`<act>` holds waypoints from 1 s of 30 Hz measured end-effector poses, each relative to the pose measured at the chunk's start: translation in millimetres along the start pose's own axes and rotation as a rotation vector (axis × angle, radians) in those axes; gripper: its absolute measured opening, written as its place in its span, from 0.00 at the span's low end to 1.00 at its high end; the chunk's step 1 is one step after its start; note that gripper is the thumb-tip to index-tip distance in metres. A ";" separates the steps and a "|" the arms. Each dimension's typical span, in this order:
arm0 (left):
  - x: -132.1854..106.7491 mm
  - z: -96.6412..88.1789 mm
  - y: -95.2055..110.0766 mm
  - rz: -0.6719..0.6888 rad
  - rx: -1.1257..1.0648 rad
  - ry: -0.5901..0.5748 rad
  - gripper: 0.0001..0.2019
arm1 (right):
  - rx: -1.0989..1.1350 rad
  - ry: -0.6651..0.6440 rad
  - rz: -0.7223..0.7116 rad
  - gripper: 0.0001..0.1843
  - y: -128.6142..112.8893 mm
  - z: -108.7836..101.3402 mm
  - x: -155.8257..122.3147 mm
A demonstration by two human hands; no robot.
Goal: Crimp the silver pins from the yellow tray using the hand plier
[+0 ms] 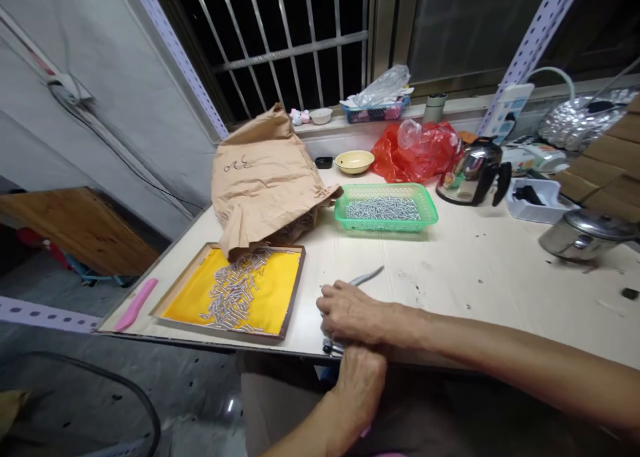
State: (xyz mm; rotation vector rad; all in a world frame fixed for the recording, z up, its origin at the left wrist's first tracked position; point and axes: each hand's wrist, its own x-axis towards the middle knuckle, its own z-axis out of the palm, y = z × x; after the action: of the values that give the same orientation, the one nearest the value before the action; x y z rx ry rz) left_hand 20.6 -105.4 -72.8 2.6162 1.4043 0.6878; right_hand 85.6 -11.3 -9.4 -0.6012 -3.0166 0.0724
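Observation:
My right hand (350,309) reaches in from the right and rests at the table's front edge, fingers curled. A thin metal tool like tweezers (367,276) sticks out from behind it onto the table. My left hand (361,378) comes up from below, and its fingers are hidden under the right hand. A small dark piece (330,347) shows at the table edge beside the two hands. To the left lies a brown-framed tray with a yellow lining (280,290), strewn with several small metal pins (233,295).
A brown paper sack (260,177) slumps over the tray's far end. A green basket (425,203) holds more pins. A kettle (473,170), red bag (425,153), yellow bowl (354,161), steel pot (585,235) and pink strip (136,303) lie around the white table (475,270).

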 end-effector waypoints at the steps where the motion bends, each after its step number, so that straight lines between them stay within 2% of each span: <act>1: -3.3 0.1 1.8 0.005 0.013 0.012 0.15 | -0.007 0.002 -0.053 0.08 -5.0 3.6 6.5; 4: -10.8 -8.8 5.1 0.129 0.003 0.106 0.08 | 0.020 0.018 -0.195 0.06 -9.7 13.3 18.4; 7: -11.4 -38.7 -9.1 0.284 -0.028 0.256 0.06 | 0.115 0.128 -0.129 0.03 -2.4 11.1 23.3; 9: -7.2 -70.0 -35.1 0.203 0.038 0.297 0.09 | 0.214 0.293 -0.009 0.03 9.0 -3.0 22.9; 10: -4.0 -87.1 -52.7 0.075 0.108 0.304 0.10 | 0.260 0.393 0.051 0.04 17.2 -14.1 21.1; 12: 3.0 -119.8 -92.6 -0.249 0.271 0.201 0.11 | 0.308 0.603 0.157 0.06 39.4 -41.4 13.5; 14: 7.9 -145.0 -131.5 -0.470 0.391 0.088 0.12 | 0.255 0.721 0.246 0.08 68.7 -68.7 1.2; 17: 7.3 -163.2 -172.4 -0.526 0.468 -0.161 0.11 | 0.022 0.701 0.430 0.09 115.4 -93.5 -21.1; 20: 1.0 -163.4 -188.6 -0.477 0.492 -0.335 0.12 | -0.184 0.593 0.588 0.16 141.6 -91.1 -41.0; 23: -3.3 -156.6 -193.0 -0.436 0.512 -0.420 0.13 | -0.138 0.494 0.514 0.19 129.1 -69.5 -54.5; 26: -2.7 -151.6 -198.2 -0.371 0.505 -0.432 0.13 | 0.046 0.369 0.397 0.14 85.3 -44.0 -63.7; 30: 3.9 -154.5 -202.7 -0.368 0.435 -0.330 0.12 | 0.273 0.083 0.365 0.11 22.7 -23.2 -73.9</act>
State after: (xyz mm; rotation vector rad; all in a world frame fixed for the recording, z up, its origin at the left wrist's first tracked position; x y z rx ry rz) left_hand -199.7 -5.9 8.4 2.4712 2.0127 -0.1025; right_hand 164.1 -18.0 8.4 -1.0797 -2.7107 0.4548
